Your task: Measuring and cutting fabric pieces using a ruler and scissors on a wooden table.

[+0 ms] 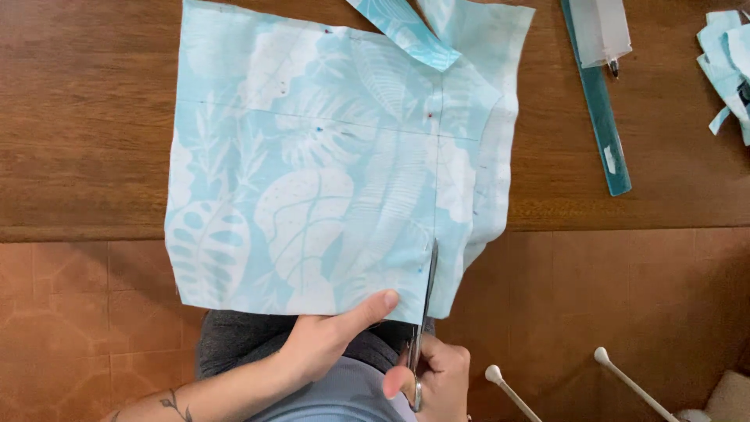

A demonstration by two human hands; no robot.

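Observation:
A light blue fabric [312, 180] printed with white leaves lies over the near edge of a wooden table [86, 125] and hangs toward me. My left hand [328, 336] pinches its lower edge, thumb on top. In my right hand [437, 375] are metal scissors [426, 297], blades pointing up into the cloth along a drawn vertical line. A narrow strip to the right of the blades droops away. Small coloured pin heads dot the fabric.
A teal ruler [605, 125] lies at the upper right with a white pen-like object [605, 31] over its top. Blue fabric scraps [730, 70] sit at the right edge. Below the table are a brown tiled floor and two white rods [625, 379].

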